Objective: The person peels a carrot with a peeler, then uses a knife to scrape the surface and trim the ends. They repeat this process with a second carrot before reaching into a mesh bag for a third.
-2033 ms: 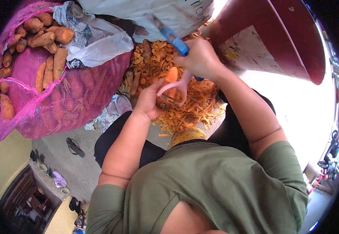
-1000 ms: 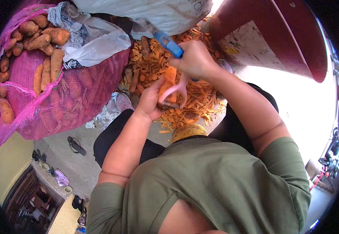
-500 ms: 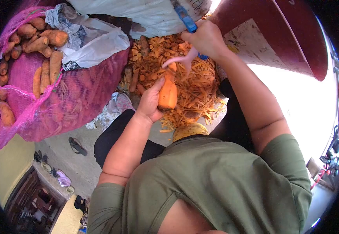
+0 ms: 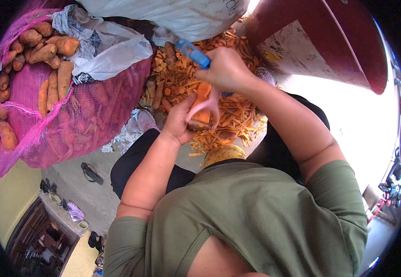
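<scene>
In the centre of the frame, the left hand (image 4: 178, 123) grips the lower end of a carrot (image 4: 201, 115), fingers wrapped tight around it. The carrot's other end points toward the top of the frame, over a heap of orange peelings (image 4: 177, 76). The right hand (image 4: 226, 69) is closed around a peeler (image 4: 194, 52) with a blue handle, and the peeler's pink fork lies against the carrot's face. Peeling well here likely means long, light strokes running away from the holding fingers. Turn the carrot slightly after each stroke so no skin is missed, and hold it above the heap so shavings land there. At upper left, a pink net sack (image 4: 71, 115) holds unpeeled carrots (image 4: 55, 44).
</scene>
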The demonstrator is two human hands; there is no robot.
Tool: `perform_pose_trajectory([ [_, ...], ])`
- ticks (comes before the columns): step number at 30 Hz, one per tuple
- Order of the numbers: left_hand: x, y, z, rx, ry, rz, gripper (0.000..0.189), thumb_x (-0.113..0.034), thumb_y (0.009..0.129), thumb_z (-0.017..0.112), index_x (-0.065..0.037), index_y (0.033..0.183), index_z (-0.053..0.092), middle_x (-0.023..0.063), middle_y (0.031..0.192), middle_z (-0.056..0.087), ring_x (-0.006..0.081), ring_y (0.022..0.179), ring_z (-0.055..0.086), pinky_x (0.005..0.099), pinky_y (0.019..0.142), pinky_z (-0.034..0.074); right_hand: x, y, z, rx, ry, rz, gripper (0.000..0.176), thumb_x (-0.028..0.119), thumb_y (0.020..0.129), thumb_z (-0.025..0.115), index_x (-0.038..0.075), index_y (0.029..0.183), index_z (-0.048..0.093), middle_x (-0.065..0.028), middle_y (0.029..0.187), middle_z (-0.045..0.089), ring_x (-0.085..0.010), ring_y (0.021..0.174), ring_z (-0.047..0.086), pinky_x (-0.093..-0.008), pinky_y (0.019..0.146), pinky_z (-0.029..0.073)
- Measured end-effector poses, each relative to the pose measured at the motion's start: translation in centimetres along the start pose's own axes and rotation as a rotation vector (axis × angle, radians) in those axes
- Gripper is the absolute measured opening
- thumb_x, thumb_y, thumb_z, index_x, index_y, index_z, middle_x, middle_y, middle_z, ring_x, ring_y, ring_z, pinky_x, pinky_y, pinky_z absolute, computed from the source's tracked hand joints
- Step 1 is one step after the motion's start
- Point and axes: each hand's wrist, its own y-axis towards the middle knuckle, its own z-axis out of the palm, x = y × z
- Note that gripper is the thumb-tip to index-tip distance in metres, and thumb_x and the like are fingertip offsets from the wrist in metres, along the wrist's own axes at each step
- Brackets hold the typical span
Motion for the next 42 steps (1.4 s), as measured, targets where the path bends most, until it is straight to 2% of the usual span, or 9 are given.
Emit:
perform_pose_trajectory([
  [4, -0.3, 0.4, -2.0, 0.126, 0.039, 0.007, 0.032, -0.031, 0.088, 0.04, -0.009, 0.111, 0.046, 0.0037, 0.092, 0.053, 0.0146, 0.08, 0.056, 0.0313, 0.066, 0.05, -2.7, 3.0, -2.3, -0.2, 0.038, 0.201, 0.027, 0.028, 0.065, 0.064, 0.001, 0.066, 0.058, -0.0127, 0.053, 0.054, -0.0199, 0.049, 0.055, -0.0323, 0.055, 0.046],
  [8, 0.2, 1.4, -1.6, 0.001, -0.069, 0.04, 0.032, -0.03, 0.087, 0.043, -0.009, 0.11, 0.046, 0.0039, 0.093, 0.054, 0.0149, 0.082, 0.056, 0.0306, 0.065, 0.05, -0.3, 0.5, -1.7, -0.043, 0.147, 0.086, 0.026, 0.025, 0.065, 0.065, 0.001, 0.066, 0.058, -0.0112, 0.052, 0.053, -0.0159, 0.049, 0.055, -0.0322, 0.055, 0.046],
  [11, 0.4, 0.5, -0.4, -0.001, -0.079, -0.013, 0.032, -0.03, 0.087, 0.043, -0.009, 0.11, 0.046, 0.004, 0.092, 0.054, 0.0145, 0.079, 0.056, 0.029, 0.058, 0.05, -0.4, 0.1, 0.7, -0.073, 0.006, -0.045, 0.035, 0.037, 0.059, 0.066, 0.003, 0.068, 0.062, -0.0169, 0.065, 0.059, -0.0267, 0.064, 0.061, -0.0369, 0.063, 0.048],
  [14, 0.5, 0.7, -2.0, 0.153, 0.007, -0.035, 0.033, -0.03, 0.087, 0.043, -0.006, 0.109, 0.046, 0.0047, 0.092, 0.054, 0.0152, 0.077, 0.057, 0.029, 0.056, 0.05, -2.7, 2.8, -2.0, -0.171, 0.018, 0.196, 0.032, 0.037, 0.062, 0.065, 0.006, 0.07, 0.064, -0.0131, 0.061, 0.06, -0.0257, 0.062, 0.061, -0.0368, 0.061, 0.049],
  [21, 0.2, 0.1, 0.6, -0.042, -0.026, 0.022, 0.033, -0.032, 0.087, 0.043, -0.007, 0.107, 0.047, 0.0045, 0.089, 0.054, 0.0144, 0.073, 0.057, 0.0297, 0.048, 0.049, -0.4, 0.0, 0.3, -0.058, -0.023, -0.082, 0.029, 0.029, 0.066, 0.064, 0.001, 0.064, 0.058, -0.0104, 0.053, 0.056, -0.0187, 0.051, 0.057, -0.0329, 0.055, 0.046],
  [25, -0.2, 0.7, -2.4, 0.144, 0.074, 0.035, 0.037, -0.034, 0.087, 0.042, -0.006, 0.111, 0.045, 0.0055, 0.095, 0.054, 0.0157, 0.08, 0.056, 0.0315, 0.061, 0.051, -4.1, 3.7, -2.5, -0.175, 0.022, 0.218, 0.039, 0.038, 0.063, 0.064, -0.001, 0.064, 0.061, -0.0164, 0.061, 0.059, -0.0259, 0.062, 0.062, -0.0363, 0.06, 0.049],
  [33, 0.1, 0.2, -0.9, 0.02, 0.063, 0.063, 0.037, -0.035, 0.088, 0.042, -0.006, 0.109, 0.046, 0.0057, 0.09, 0.055, 0.0139, 0.079, 0.056, 0.0281, 0.061, 0.05, -0.6, 0.6, 0.6, -0.084, 0.039, -0.076, 0.032, 0.03, 0.064, 0.066, 0.0, 0.068, 0.06, -0.0147, 0.057, 0.057, -0.0229, 0.055, 0.057, -0.035, 0.059, 0.046],
  [39, -0.3, -0.2, -1.7, 0.225, 0.162, -0.001, 0.037, -0.036, 0.087, 0.042, -0.006, 0.109, 0.046, 0.0067, 0.086, 0.056, 0.0156, 0.072, 0.057, 0.0269, 0.062, 0.049, -6.4, 5.3, -3.8, -0.381, -0.107, 0.127, 0.039, 0.039, 0.064, 0.063, 0.001, 0.069, 0.062, -0.0177, 0.067, 0.061, -0.0285, 0.065, 0.061, -0.037, 0.063, 0.049],
  [42, -0.2, -0.1, -0.9, 0.054, 0.138, 0.027, 0.038, -0.036, 0.087, 0.044, -0.005, 0.11, 0.045, 0.0074, 0.083, 0.056, 0.0149, 0.066, 0.057, 0.0252, 0.058, 0.048, -2.6, 2.3, -3.1, -0.158, 0.005, 0.094, 0.038, 0.038, 0.063, 0.062, 0.001, 0.071, 0.062, -0.0182, 0.068, 0.061, -0.0282, 0.07, 0.061, -0.0374, 0.067, 0.048],
])
